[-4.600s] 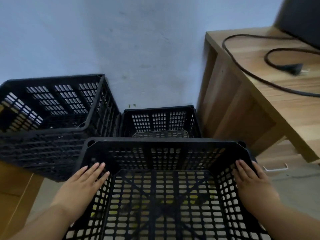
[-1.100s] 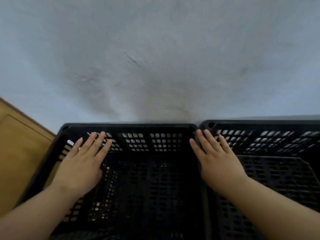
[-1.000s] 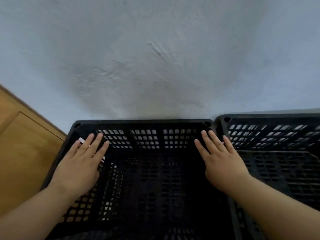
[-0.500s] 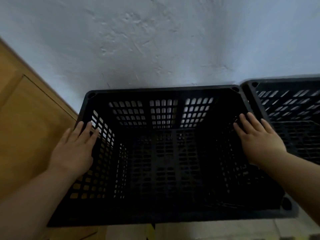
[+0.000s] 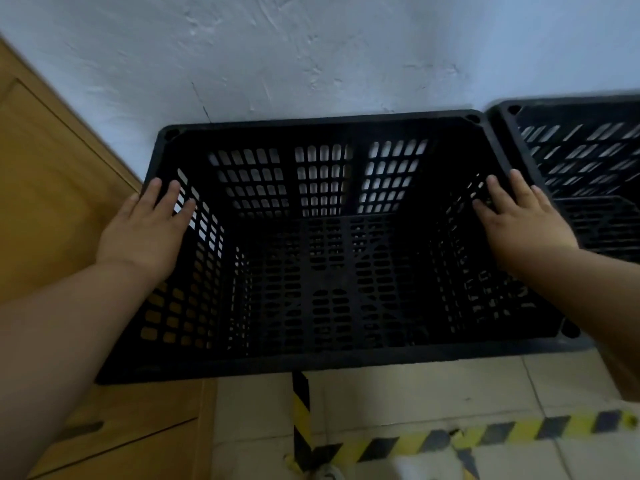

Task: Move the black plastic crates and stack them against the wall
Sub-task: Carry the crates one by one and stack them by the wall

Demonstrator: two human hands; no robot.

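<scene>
A black slotted plastic crate [image 5: 322, 121] stands open side up with its far rim against the pale wall [image 5: 311, 46]. It appears to sit on other black crates, though what lies beneath is hidden. My left hand [image 5: 145, 230] lies over the crate's left rim, fingers down the inside wall. Over the right rim my right hand [image 5: 519, 216] does the same. Both thumbs are hidden. A second black crate [image 5: 588, 105] stands directly to the right, also against the wall, at about the same height.
A wooden cabinet [image 5: 45, 202] stands close against the crate's left side. Below the near rim is tiled floor with yellow-and-black hazard tape [image 5: 485, 438].
Over the last second the crate has come to sit lower and fuller in view against the wall. My hands have slid from its far corners back along the side rims. The floor has come into view.
</scene>
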